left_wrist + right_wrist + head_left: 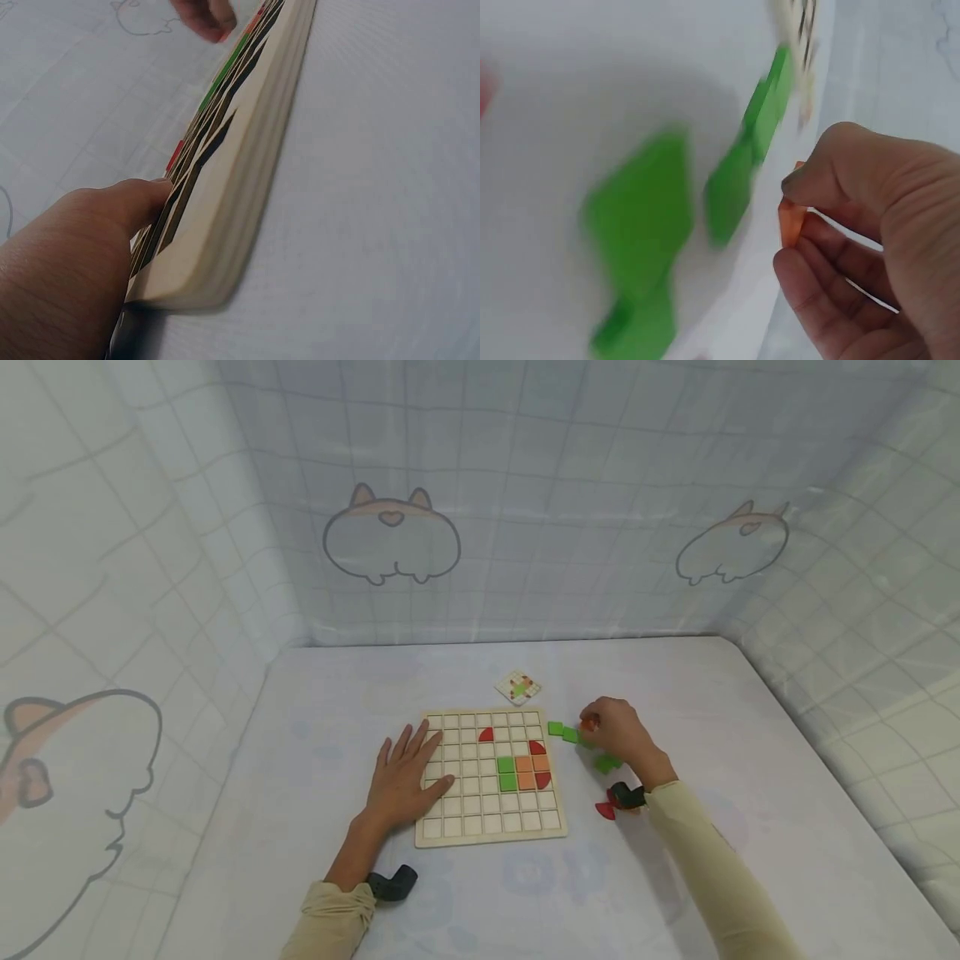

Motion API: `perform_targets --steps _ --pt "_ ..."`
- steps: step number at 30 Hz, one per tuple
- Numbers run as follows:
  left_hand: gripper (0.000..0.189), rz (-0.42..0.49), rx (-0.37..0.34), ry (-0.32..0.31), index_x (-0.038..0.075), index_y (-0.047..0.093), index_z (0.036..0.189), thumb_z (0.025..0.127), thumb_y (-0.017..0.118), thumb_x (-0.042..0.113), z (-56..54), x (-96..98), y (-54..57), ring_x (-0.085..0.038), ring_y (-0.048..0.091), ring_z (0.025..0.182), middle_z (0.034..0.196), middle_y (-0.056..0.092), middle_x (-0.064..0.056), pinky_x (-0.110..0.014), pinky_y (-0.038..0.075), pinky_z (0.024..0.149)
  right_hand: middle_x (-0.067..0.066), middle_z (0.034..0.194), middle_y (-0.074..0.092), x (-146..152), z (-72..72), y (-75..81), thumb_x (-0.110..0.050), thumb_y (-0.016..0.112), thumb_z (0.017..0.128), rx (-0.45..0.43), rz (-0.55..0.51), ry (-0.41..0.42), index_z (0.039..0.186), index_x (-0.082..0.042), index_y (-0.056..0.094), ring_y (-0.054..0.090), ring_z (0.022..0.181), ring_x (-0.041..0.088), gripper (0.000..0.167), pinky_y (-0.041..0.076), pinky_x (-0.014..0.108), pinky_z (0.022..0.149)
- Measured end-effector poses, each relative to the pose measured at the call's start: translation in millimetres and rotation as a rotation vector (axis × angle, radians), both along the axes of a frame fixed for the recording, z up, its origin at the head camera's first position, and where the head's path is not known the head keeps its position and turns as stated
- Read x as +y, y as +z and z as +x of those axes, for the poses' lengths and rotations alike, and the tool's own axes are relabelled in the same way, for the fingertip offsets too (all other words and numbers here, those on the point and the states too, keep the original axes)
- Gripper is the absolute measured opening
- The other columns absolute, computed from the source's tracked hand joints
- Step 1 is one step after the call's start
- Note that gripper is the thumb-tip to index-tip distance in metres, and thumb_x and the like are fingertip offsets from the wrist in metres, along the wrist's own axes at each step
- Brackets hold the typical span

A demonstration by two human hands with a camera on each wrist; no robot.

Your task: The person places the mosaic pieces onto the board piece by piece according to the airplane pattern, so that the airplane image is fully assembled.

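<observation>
My left hand lies with fingers spread over the left side of a wooden grid board; in the left wrist view its thumb rests on the board's edge. To the right of the board, my right hand pinches an orange square tile between thumb and fingertips, held above the table. On the board sit green tiles, orange tiles and red quarter-circle tiles. Loose green tiles lie between the board and my right hand.
A small pattern card lies just behind the board. More green tiles are under the right hand, and loose red pieces lie near the right wrist, partly hidden by its black wrist camera. Cloth walls stand around the table.
</observation>
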State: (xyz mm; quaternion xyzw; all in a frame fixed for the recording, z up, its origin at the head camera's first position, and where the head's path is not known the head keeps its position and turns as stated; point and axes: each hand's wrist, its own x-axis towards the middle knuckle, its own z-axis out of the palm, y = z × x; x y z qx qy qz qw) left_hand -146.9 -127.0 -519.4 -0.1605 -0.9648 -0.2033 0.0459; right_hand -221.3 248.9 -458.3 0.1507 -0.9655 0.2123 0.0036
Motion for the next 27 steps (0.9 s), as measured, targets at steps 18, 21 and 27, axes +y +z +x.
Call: perform_targets --steps 18,21,27 --pt "0.078 -0.003 0.007 -0.006 0.016 0.034 0.155 0.093 0.052 0.061 -0.6 -1.7 1.9 -0.032 0.011 0.148 0.162 0.018 -0.007 -0.058 0.006 0.115 -0.007 0.083 0.062 -116 9.7 -6.5 -0.010 0.074 0.082 0.044 -0.072 0.426 0.091 -0.013 0.075 0.052 0.072 0.009 0.009 0.047 0.025 0.064" --pt "0.078 -0.016 0.004 -0.004 0.017 0.033 0.155 0.093 0.051 0.061 -0.9 -1.8 1.2 -0.032 0.011 0.148 0.163 0.018 -0.007 -0.057 0.005 0.115 -0.007 0.084 0.063 -126 11.5 -8.5 -0.009 0.074 0.082 0.028 -0.041 0.467 0.092 -0.014 0.076 0.051 0.072 0.009 0.011 0.046 0.024 0.064" --pt "0.078 -0.017 -0.003 -0.003 0.017 0.032 0.155 0.093 0.050 0.062 -1.5 -1.9 0.0 -0.031 0.009 0.149 0.163 0.017 -0.006 -0.057 0.004 0.115 -0.005 0.086 0.065 -131 13.8 -9.3 -0.009 0.076 0.085 0.101 0.023 0.551 0.088 -0.013 0.076 0.058 0.078 0.010 0.006 0.050 0.025 0.072"
